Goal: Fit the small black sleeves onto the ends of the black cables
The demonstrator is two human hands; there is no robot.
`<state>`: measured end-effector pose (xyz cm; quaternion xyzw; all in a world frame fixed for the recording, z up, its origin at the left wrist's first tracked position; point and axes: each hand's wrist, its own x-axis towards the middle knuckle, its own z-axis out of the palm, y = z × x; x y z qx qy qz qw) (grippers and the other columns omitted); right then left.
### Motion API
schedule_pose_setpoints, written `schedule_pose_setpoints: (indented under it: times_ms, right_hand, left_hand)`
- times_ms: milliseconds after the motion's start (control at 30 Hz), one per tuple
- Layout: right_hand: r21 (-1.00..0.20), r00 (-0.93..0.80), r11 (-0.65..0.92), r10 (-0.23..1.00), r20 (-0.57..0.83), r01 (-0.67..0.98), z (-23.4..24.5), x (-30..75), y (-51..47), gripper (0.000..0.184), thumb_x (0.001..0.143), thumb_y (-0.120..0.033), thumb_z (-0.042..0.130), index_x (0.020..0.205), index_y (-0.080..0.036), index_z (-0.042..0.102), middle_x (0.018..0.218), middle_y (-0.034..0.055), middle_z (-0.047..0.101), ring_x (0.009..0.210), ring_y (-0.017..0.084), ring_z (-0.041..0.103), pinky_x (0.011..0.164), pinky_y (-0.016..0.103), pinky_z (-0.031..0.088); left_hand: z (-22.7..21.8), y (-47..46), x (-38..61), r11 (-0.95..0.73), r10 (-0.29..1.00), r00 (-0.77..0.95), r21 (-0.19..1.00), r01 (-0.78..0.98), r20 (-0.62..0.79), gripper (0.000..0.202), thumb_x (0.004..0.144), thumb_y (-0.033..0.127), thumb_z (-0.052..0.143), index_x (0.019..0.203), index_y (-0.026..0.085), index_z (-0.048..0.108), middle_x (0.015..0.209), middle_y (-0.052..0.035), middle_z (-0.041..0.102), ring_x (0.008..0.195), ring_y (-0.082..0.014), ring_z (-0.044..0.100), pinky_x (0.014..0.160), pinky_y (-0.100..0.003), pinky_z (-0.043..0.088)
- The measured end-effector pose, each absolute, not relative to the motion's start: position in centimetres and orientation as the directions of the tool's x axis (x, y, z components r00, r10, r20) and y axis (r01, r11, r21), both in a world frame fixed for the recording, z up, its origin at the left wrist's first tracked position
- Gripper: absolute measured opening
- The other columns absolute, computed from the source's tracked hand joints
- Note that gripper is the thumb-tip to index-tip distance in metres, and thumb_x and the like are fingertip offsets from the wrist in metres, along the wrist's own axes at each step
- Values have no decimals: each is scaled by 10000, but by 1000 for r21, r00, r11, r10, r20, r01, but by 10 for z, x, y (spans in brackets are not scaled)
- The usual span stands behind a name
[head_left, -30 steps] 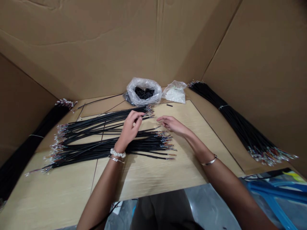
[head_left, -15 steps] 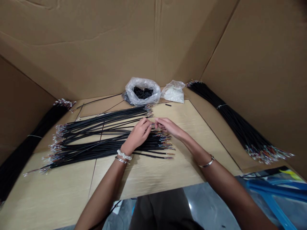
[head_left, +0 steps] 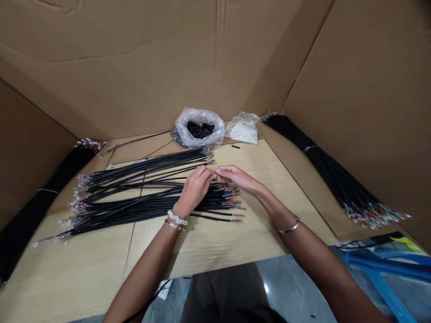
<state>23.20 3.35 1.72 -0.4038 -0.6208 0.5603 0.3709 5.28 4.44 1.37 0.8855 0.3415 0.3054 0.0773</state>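
My left hand [head_left: 197, 187] is closed in a pinch above the rows of black cables [head_left: 134, 206], apparently on the end of one black cable; the fingers cover most of it. Fingertips of my right hand [head_left: 237, 177] meet it from the right, pinched on that cable's thin wire end, which is nearly hidden. The loose cables lie side by side across the board, with stripped coloured wire ends [head_left: 232, 194] on the right and more coloured ends [head_left: 76, 204] on the left.
An open plastic bag [head_left: 200, 129] of small black pieces stands at the back, beside a bag of white pieces [head_left: 243, 131]. One black piece [head_left: 235, 146] lies before them. Tied cable bundles flank the board at left [head_left: 50, 190] and right [head_left: 313, 154]. Cardboard walls [head_left: 151, 67] surround it.
My hands have drawn closer together, so the fingertips now meet and the short bit of wire that showed between them is covered. My left wrist has shifted slightly right.
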Motion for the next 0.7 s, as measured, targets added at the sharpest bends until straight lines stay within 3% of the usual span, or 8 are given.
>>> schedule_pose_setpoints:
  times_ms: [200,333,467,567,700]
  right_hand:
    - [-983,-399,-183,900,-173,13,15,231,36,303,904,-275,425,638,-136,470,534,-31,293,433,55,174,419,215,98]
    - [-966,-404,-251,891,-207,-57,19,231,33,264,881,-278,481,662,-140,431,562,-36,291,459,48,160,412,192,91]
    - [-949,-418,-307,873,-250,-72,21,231,33,260,877,-311,479,692,-129,487,558,-47,244,453,46,159,396,180,92]
    - [-906,-377,-409,860,-344,-107,22,232,35,227,865,-235,383,767,-111,547,552,-55,208,428,52,118,379,186,67]
    - [-922,-320,-364,896,-308,-132,24,235,34,221,869,-167,373,1000,-117,545,557,-58,296,402,45,172,390,173,101]
  left_hand:
    - [10,46,54,-770,629,572,323,550,526,324,937,337,375,924,140,632,905,-45,563,873,-52,468,813,-190,366]
    - [12,46,54,-762,642,551,367,533,534,349,926,380,397,933,132,642,923,-54,594,882,-64,481,836,-213,381]
    - [15,45,54,-733,680,539,431,526,498,391,928,404,382,872,125,650,888,-52,607,845,-63,482,820,-218,370]
    - [16,45,54,-700,714,519,463,543,470,393,927,412,381,860,130,646,875,-45,606,842,-62,485,820,-216,362]
    - [16,45,54,-677,736,483,508,532,475,366,915,419,415,889,139,649,892,-36,611,863,-59,502,836,-204,369]
